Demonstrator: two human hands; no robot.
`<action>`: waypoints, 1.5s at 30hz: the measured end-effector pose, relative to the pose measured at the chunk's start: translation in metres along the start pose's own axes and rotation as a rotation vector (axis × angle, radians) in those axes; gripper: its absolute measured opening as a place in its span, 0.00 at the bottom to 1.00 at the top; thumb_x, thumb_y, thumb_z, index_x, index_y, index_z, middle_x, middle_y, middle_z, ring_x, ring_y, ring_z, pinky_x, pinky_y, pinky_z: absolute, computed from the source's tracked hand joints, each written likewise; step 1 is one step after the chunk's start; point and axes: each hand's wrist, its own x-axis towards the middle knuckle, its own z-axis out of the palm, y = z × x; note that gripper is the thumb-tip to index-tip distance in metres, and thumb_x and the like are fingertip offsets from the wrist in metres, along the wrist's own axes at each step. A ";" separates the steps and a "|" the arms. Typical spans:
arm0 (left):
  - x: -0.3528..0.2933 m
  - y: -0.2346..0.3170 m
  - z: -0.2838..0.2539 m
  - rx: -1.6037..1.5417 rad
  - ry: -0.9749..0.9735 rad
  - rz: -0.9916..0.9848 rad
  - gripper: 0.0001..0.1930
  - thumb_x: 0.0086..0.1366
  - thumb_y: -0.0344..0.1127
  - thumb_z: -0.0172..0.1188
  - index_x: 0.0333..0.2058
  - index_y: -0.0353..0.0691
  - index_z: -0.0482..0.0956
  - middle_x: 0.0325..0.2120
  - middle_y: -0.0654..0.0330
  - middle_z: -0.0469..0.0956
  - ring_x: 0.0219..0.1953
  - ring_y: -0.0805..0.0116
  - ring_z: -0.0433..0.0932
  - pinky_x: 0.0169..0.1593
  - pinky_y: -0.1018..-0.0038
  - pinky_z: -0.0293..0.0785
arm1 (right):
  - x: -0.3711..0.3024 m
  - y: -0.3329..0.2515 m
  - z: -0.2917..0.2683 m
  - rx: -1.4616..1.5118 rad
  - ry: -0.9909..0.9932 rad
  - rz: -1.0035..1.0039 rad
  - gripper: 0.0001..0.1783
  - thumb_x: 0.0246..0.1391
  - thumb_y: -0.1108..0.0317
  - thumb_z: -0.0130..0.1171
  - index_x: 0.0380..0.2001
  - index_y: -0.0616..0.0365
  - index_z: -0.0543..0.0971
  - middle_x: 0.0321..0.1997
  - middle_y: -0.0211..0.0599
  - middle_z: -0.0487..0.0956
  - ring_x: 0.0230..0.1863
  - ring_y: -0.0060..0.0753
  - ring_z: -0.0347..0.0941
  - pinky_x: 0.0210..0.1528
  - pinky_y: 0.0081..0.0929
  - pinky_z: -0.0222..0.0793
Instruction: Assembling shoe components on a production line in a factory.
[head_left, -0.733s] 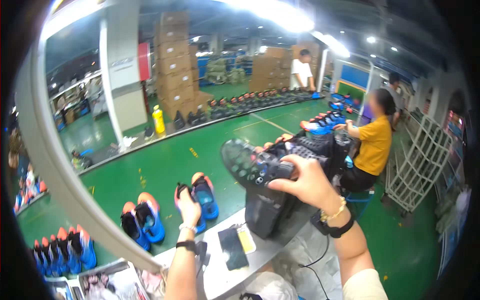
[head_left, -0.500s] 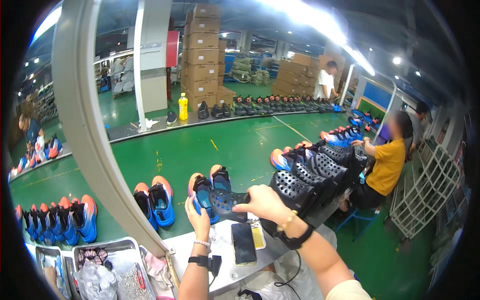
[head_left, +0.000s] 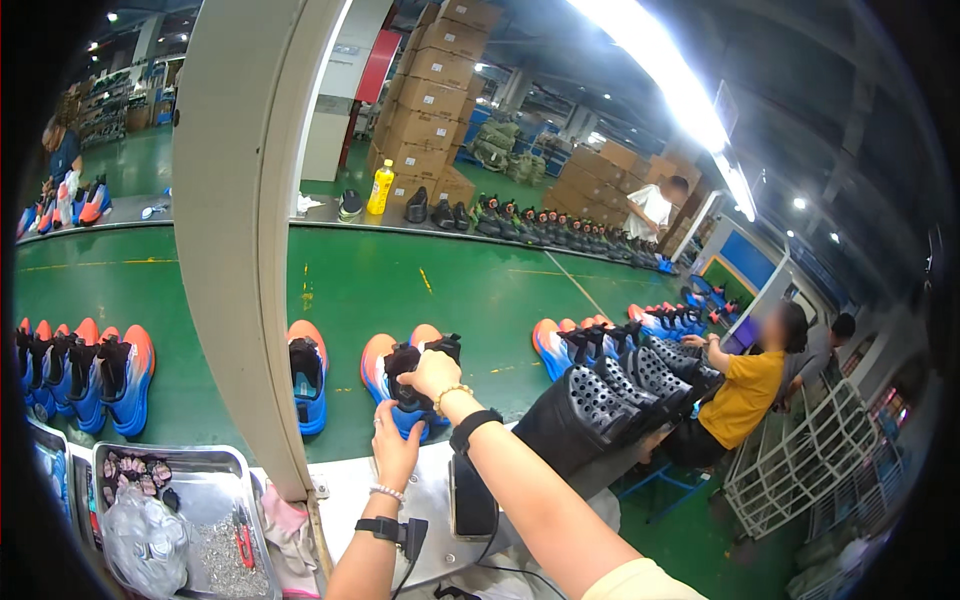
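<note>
Both hands work on one orange-and-blue sneaker (head_left: 405,385) standing on the green conveyor belt (head_left: 470,290), just beyond the grey bench edge (head_left: 345,480). Right hand (head_left: 432,372) is closed over the black tongue and collar at the top of the shoe; left hand (head_left: 397,450) presses against the heel end, fingers wrapped on it as far as the view shows. A matching sneaker (head_left: 308,375) stands just beside, apart. A smartphone (head_left: 472,500) lies under the right forearm. Judgement: keep the heel braced while the top is handled, and keep the shoe square to its neighbour
</note>
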 end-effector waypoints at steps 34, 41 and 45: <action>0.023 -0.014 -0.022 -0.275 0.065 0.035 0.08 0.61 0.27 0.52 0.37 0.33 0.76 0.64 0.42 0.63 0.62 0.47 0.66 0.64 0.63 0.59 | -0.141 0.038 -0.100 0.609 -0.236 -0.613 0.20 0.57 0.53 0.61 0.45 0.56 0.77 0.36 0.48 0.82 0.36 0.50 0.79 0.40 0.40 0.74; 0.080 -0.037 -0.027 -0.017 -0.009 -0.014 0.29 0.53 0.30 0.70 0.53 0.33 0.68 0.51 0.46 0.74 0.49 0.58 0.76 0.54 0.63 0.72 | -0.235 0.186 -0.230 0.605 0.150 -0.410 0.13 0.54 0.58 0.66 0.38 0.54 0.82 0.16 0.30 0.78 0.17 0.32 0.75 0.22 0.24 0.70; 0.139 -0.056 -0.033 0.031 -0.434 -0.023 0.49 0.44 0.33 0.77 0.63 0.36 0.57 0.52 0.49 0.74 0.54 0.57 0.75 0.56 0.64 0.72 | -0.238 0.242 -0.276 0.600 0.478 -0.342 0.10 0.49 0.69 0.67 0.35 0.62 0.82 0.24 0.39 0.82 0.22 0.28 0.79 0.29 0.22 0.73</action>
